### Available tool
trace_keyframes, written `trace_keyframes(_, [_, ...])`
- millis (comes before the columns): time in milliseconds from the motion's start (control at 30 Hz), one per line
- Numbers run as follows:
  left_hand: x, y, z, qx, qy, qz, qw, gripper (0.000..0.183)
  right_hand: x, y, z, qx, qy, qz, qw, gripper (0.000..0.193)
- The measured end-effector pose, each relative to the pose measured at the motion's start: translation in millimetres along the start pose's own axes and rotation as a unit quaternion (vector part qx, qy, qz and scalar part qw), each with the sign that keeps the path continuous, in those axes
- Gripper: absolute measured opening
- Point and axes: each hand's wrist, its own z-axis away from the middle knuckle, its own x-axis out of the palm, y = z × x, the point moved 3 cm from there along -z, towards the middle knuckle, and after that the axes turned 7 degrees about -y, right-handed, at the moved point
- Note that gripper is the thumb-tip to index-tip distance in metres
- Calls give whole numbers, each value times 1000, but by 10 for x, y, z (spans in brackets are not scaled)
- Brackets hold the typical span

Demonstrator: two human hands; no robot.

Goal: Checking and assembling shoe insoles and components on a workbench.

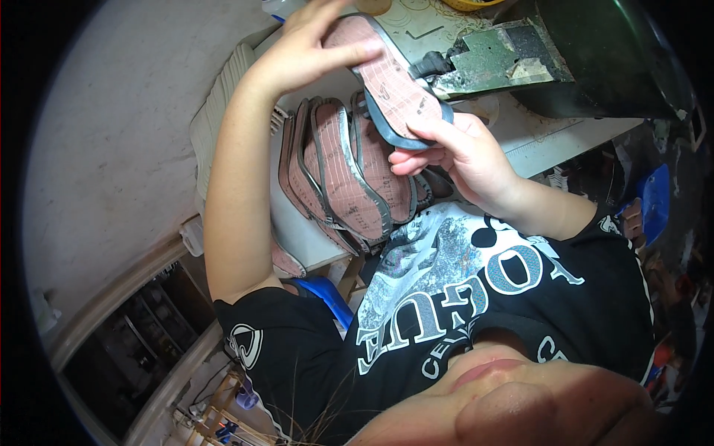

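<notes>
A pink shoe insole (401,97) with a printed grid and a dark blue-grey edge is held up between my two hands. My left hand (312,52) is at its far, wider end, thumb pressed on the pink face; the other fingers reach past the edge and are partly cut off by the frame. My right hand (465,149) pinches the near, rounded end, thumb on top and fingers beneath. The insole's right edge lies against a dark part (433,65) at the tip of a green machine arm (506,59). Below hangs a pile of similar pink insoles (335,152).
A dark green machine body (595,52) fills the upper right. On the white table (587,137) lie a hex key (425,33) and thin scraps, with a yellow basket (472,4) beyond. A white wall (111,126) stands at left; a blue bin (654,204) is at far right.
</notes>
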Motion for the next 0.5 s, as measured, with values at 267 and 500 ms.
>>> trace_keyframes(267, [-13, -44, -376, 165, -172, -36, 971, 41, -62, -78, -369, -4, 45, 44, 998, 43])
trace_keyframes(500, [-32, 51, -118, 17, -160, -57, 985, 38, -141, -150, -447, 30, 66, 35, 997, 47])
